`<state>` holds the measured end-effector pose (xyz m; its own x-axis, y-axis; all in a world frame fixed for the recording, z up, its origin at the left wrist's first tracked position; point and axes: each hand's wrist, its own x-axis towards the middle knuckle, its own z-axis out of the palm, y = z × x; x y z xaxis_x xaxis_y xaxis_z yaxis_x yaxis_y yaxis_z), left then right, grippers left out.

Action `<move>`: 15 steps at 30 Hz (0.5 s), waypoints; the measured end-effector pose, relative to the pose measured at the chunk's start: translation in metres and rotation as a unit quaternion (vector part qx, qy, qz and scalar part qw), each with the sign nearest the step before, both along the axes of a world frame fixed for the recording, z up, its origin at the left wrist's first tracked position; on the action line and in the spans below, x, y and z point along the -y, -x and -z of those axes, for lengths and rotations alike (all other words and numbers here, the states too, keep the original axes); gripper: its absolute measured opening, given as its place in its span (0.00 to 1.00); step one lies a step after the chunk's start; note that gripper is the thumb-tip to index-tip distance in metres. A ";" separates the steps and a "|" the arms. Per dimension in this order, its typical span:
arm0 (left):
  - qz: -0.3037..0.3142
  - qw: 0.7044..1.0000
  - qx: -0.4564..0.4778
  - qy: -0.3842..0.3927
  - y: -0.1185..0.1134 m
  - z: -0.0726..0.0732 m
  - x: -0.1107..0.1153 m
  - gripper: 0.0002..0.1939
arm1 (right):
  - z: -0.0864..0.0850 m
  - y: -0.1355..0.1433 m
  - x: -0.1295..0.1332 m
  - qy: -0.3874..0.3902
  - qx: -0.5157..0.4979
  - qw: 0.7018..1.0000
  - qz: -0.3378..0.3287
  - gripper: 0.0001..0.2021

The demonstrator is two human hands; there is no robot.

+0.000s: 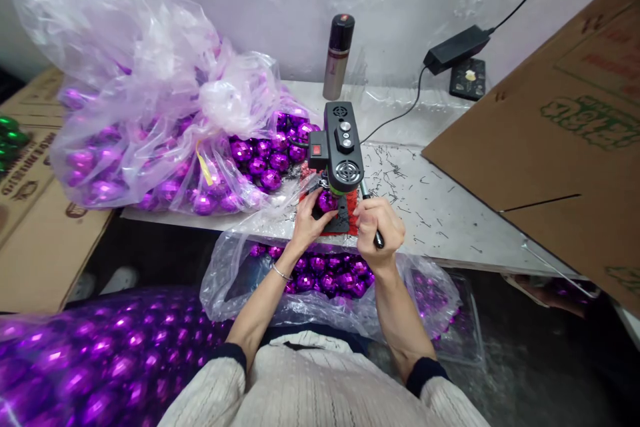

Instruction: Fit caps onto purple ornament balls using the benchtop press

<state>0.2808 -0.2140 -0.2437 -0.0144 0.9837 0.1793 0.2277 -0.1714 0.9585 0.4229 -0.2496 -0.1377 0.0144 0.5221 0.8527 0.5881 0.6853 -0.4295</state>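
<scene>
A black bench press machine (343, 147) with round vents and a red switch stands on the table. Under its head sits a shiny purple ball ornament (327, 201). My left hand (311, 219) holds that ball between thumb and fingers, above the machine's dark base (338, 219) on a red mat (353, 205). My right hand (381, 230) is wrapped round the machine's black-gripped lever (379, 239), at the right side. A clear bag with many purple ball ornaments (327, 275) lies open below my forearms.
A big clear bag of purple balls (165, 140) slumps at the left. Behind stand a spray can (339, 57) and a black power adapter (457, 49) with its cord. Cardboard boxes (555, 120) flank the table (425, 200), where small dark bits are scattered.
</scene>
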 end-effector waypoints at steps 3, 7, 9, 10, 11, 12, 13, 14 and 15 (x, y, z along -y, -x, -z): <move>0.022 1.000 -0.015 -0.003 -0.002 -0.001 0.001 0.33 | 0.000 0.000 0.000 -0.001 0.004 1.000 0.003 0.12; 0.006 0.999 0.023 0.022 -0.005 -0.002 0.003 0.34 | 0.001 0.000 0.001 0.000 -0.004 1.000 -0.002 0.11; -0.007 0.998 0.052 0.047 -0.007 -0.003 0.004 0.35 | 0.003 0.000 0.001 0.006 -0.011 1.000 -0.004 0.11; -0.014 0.996 0.064 0.059 -0.007 -0.003 0.004 0.35 | 0.003 0.000 0.001 0.008 -0.013 1.000 -0.003 0.11; -0.021 0.995 0.074 0.069 -0.008 -0.003 0.004 0.35 | 0.004 0.000 0.002 0.008 -0.014 1.000 -0.002 0.11; -0.026 0.993 0.080 0.077 -0.008 -0.003 0.004 0.35 | 0.004 0.000 0.002 0.007 -0.013 1.000 0.000 0.11; -0.031 0.993 0.083 0.081 -0.007 -0.003 0.003 0.36 | 0.004 0.000 0.002 0.006 -0.011 1.000 0.002 0.12; -0.036 0.992 0.084 0.083 -0.006 -0.003 0.003 0.36 | 0.004 0.000 0.002 0.004 -0.008 1.000 0.004 0.12; -0.039 0.992 0.086 0.082 -0.004 -0.003 0.002 0.36 | 0.004 -0.001 0.002 0.003 -0.005 1.000 0.004 0.12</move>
<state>0.2851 -0.2164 -0.2412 -0.1078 0.9942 0.0061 0.0645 0.0009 0.9979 0.4234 -0.2513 -0.1416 0.0275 0.5274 0.8492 0.5890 0.6779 -0.4400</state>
